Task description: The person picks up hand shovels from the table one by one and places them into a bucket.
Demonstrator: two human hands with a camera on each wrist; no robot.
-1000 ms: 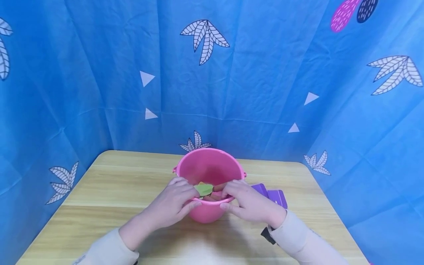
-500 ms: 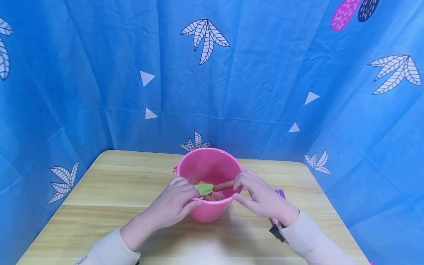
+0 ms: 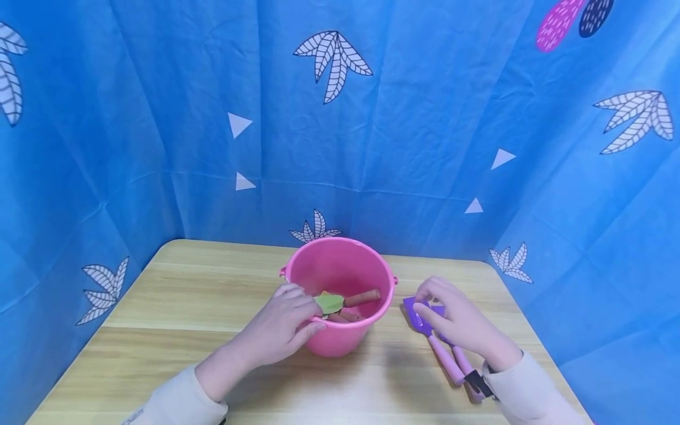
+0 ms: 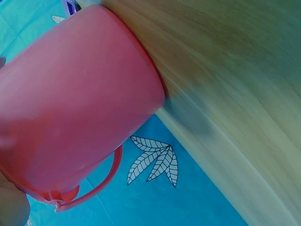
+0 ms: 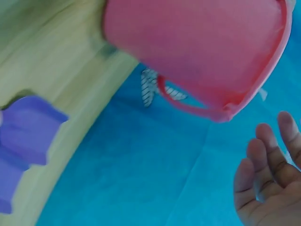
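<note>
A pink bucket point(image 3: 334, 341) stands upright on the table. My left hand point(image 3: 281, 321) grips its near left rim, fingers inside and thumb outside. Inside the bucket lies a tool with a green blade point(image 3: 330, 303) and a brown handle point(image 3: 363, 298); more brown handles show beneath it. To the bucket's right, two purple toy shovels point(image 3: 418, 317) with pinkish handles lie side by side, partly covered by my right hand point(image 3: 458, 319). That hand hovers over their blades, fingers loosely bent, holding nothing. In the right wrist view its fingers point(image 5: 268, 162) are apart from the bucket.
The bucket's handle point(image 4: 106, 181) hangs down on its far side. A light wooden table point(image 3: 212, 283) carries everything. Blue patterned curtains point(image 3: 319, 147) enclose the table at the back and both sides.
My right hand has let go of the bucket's rim and moved right, over the purple shovels. The brown handle in the bucket is now uncovered. My left hand keeps its grip on the rim.
</note>
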